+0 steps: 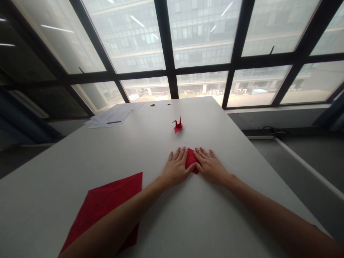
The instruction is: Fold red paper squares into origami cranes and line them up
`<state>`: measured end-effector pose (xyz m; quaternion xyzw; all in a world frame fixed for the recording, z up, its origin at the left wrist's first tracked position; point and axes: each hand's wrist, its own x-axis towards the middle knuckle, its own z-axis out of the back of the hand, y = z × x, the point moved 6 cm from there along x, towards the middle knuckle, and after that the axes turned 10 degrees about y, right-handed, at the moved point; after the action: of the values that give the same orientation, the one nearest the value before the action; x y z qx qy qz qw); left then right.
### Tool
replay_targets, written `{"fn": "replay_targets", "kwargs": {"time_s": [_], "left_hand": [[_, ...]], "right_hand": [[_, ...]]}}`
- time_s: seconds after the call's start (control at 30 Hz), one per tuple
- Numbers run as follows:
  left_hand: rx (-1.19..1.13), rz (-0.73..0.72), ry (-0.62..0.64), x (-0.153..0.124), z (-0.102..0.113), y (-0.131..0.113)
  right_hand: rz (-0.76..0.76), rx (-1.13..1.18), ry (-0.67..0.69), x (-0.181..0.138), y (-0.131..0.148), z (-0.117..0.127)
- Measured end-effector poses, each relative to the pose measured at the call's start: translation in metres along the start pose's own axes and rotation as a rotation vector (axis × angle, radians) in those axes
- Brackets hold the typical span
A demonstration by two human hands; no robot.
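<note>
"How much of the small red folded paper point(190, 159) showed?"
"Its middle; the left hand point(177, 167) and the right hand point(211, 166) covered its sides."
"And the large red sheet point(107, 200)?"
"The left forearm point(129, 215) hid a strip of it, and its near left corner perhaps ran past the bottom edge."
"The slim dark object point(114, 122) on the white papers point(110, 114)?"
"It was too small to name. Outside, the building point(204, 39) was hazy, and the side edges cut off the blue curtains point(24, 114)."
</note>
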<state>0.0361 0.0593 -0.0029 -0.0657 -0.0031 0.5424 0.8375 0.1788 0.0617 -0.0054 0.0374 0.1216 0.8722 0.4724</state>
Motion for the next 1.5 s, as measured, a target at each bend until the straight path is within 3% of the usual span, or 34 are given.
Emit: {"fn": "replay_targets", "kwargs": {"time_s": [0.27, 0.4, 0.57, 1.27, 1.5], "left_hand": [[-0.019, 0.021, -0.034, 0.001, -0.001, 0.003], [-0.037, -0.082, -0.064, -0.002, 0.004, -0.002], [-0.084, -0.231, -0.016, -0.003, 0.005, -0.01], [-0.12, -0.232, -0.005, -0.001, 0.003, -0.008], [-0.114, -0.215, 0.016, 0.0, 0.003, -0.007]], "right_hand": [[-0.01, 0.008, 0.007, 0.001, -0.001, -0.001], [-0.019, 0.013, 0.004, 0.001, -0.001, -0.001], [-0.014, 0.013, -0.011, 0.001, -0.002, -0.001], [-0.019, 0.038, -0.023, 0.0, -0.002, 0.0], [-0.154, -0.003, -0.046, -0.001, -0.009, -0.002]]}}
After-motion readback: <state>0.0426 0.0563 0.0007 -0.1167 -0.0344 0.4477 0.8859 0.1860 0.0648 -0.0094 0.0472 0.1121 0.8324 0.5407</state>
